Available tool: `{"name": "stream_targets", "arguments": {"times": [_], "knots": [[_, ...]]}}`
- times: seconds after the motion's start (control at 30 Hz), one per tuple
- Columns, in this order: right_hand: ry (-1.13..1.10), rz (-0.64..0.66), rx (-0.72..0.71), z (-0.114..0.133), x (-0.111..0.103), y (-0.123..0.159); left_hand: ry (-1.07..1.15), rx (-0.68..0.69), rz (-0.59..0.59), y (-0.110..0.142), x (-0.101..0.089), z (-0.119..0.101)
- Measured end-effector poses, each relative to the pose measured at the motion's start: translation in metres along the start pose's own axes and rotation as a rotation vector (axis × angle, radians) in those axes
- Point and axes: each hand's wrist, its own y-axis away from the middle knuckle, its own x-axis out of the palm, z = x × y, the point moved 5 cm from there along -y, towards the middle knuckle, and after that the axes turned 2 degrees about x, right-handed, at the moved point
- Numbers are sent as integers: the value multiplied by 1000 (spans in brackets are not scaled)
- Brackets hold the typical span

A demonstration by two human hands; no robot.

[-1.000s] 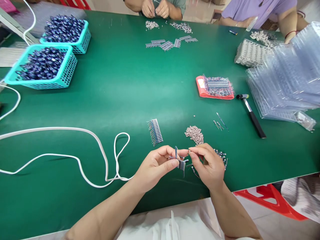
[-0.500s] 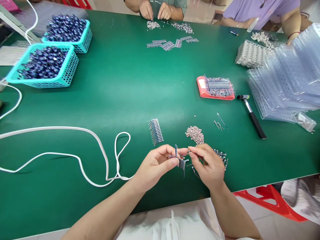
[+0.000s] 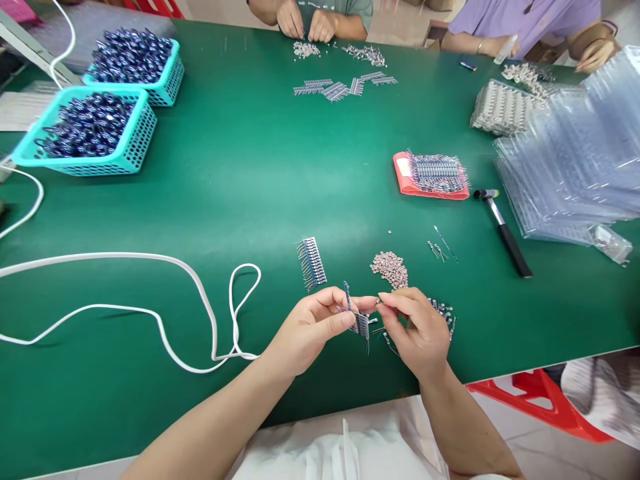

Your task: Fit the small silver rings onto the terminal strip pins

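Observation:
My left hand [image 3: 320,327] is closed on a strip of small blue-and-silver parts with thin wire leads [image 3: 360,325], pinched under the thumb. The tip of its index finger touches my right hand [image 3: 417,327], whose thumb and index finger pinch something tiny, too small to name. Just beyond the right hand lies a pile of small pinkish ring-like beads [image 3: 393,269]. Loose leaded parts [image 3: 444,312] are partly hidden behind that hand. Ahead of my left hand a similar strip of leaded parts [image 3: 312,262] lies on the green table [image 3: 225,193].
At the right are a black-handled hammer [image 3: 510,240], a red-wrapped bundle of strips [image 3: 433,176] and stacked clear plastic trays [image 3: 565,173]. White cable [image 3: 175,259] loops at left, below turquoise baskets [image 3: 127,157]. Two people work across the table, their hands [image 3: 307,21] near small piles.
The strip in my left hand has tilted and shifted slightly left. My right hand has hardly moved. Across the table, the right-hand person's hand has moved and turned.

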Motion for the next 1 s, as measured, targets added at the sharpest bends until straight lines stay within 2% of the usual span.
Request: {"name": "stream_targets", "arguments": {"times": [0.3, 1.0], "knots": [[49, 34, -46, 1, 0, 1, 85, -53, -33, -1, -4, 3], [100, 8, -39, 1, 0, 1, 30, -29, -47, 0, -1, -1]]}}
